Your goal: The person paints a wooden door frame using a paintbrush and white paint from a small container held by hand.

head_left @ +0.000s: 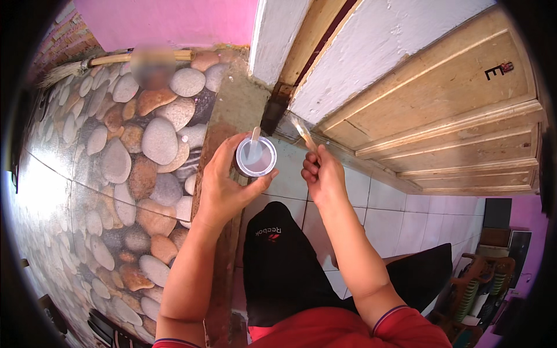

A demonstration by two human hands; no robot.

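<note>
- Here's the round can (256,165), up in front of you, beyond your black-clad knee (275,243), pale liquid inside, its open mouth facing you!
- A flat, pale stick (255,136) leans in it, one end poking over the far rim.
- Your left hand (223,184) wraps the can, thumb along the near right side, fingers round the left.
- Across to the paintbrush (305,137): your right hand (325,174) pinches its handle, fingers curled in, bristles pointing up and left.
- Those bristles sit right by the foot of the white panel (371,64); touching or just short, you can't tell from here.
- Right of that, a wooden door (441,110) with raised mouldings.
- Below, white floor tiles (377,203); to your left, the pebble-patterned floor (159,141), with a broom (68,72) lying along its far edge.
</note>
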